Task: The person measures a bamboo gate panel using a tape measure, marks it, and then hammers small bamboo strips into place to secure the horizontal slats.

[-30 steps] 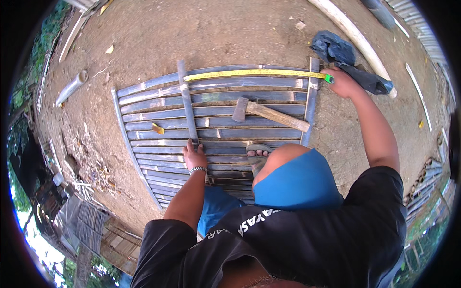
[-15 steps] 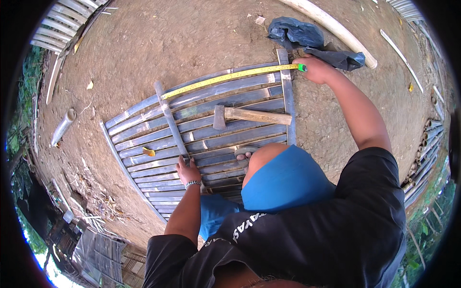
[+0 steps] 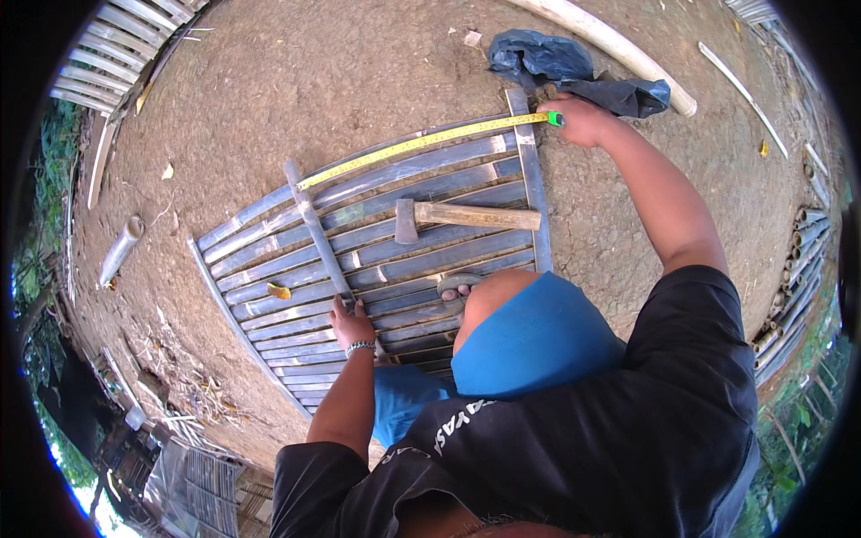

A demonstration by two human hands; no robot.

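Observation:
My right hand (image 3: pixel 581 120) is closed around a green tape measure (image 3: pixel 556 118) at the far right corner of a bamboo slat panel (image 3: pixel 430 260). Its yellow blade (image 3: pixel 421 143) stretches left across the far slats, ending at a bamboo crosspiece (image 3: pixel 316 226). Lower down on that crosspiece, my left hand (image 3: pixel 352 327) grips it, thumb and fingers on opposite sides. A hatchet (image 3: pixel 475 216) with a wooden handle lies on the slats between my hands, its handle end on the right-hand edge strip (image 3: pixel 531 179).
Dark plastic sheeting (image 3: pixel 543 56) and a long pale pole (image 3: pixel 619 49) lie beyond my right hand. A short bamboo tube (image 3: pixel 122 251) rests on the dirt at left. Stacked bamboo (image 3: pixel 789 287) stands far right. My knee (image 3: pixel 489 300) and foot are over the panel.
The view has shifted slightly. Both hands keep their places, the tape is still stretched between crosspiece and right edge, and the hatchet has not moved on the panel.

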